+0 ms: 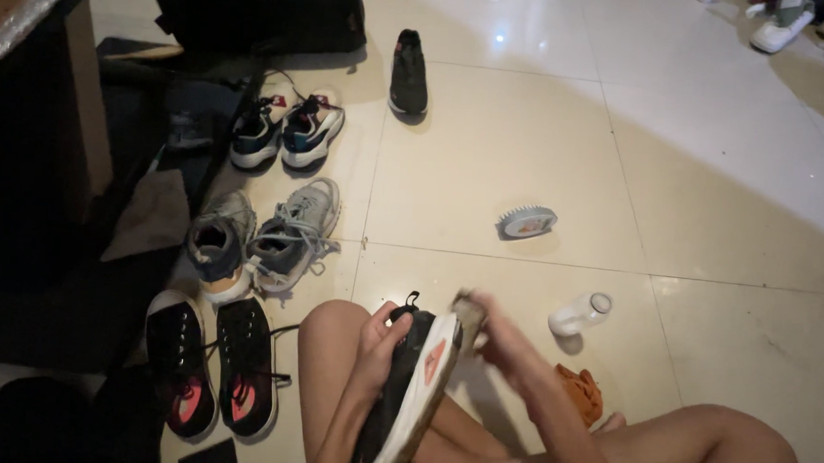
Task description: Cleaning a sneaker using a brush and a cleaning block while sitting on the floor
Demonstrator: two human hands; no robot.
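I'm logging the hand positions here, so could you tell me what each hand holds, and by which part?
The left hand grips a black shoe at its heel end. The right hand holds a small cloth, bunched in the fingers.

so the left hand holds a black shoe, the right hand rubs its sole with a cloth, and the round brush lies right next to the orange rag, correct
Not quite. In the head view the left hand holds the black shoe and the right hand rubs its sole with a cloth, but the round brush lies apart on the tiles, well away from the orange rag; the clear bottle lies between them.
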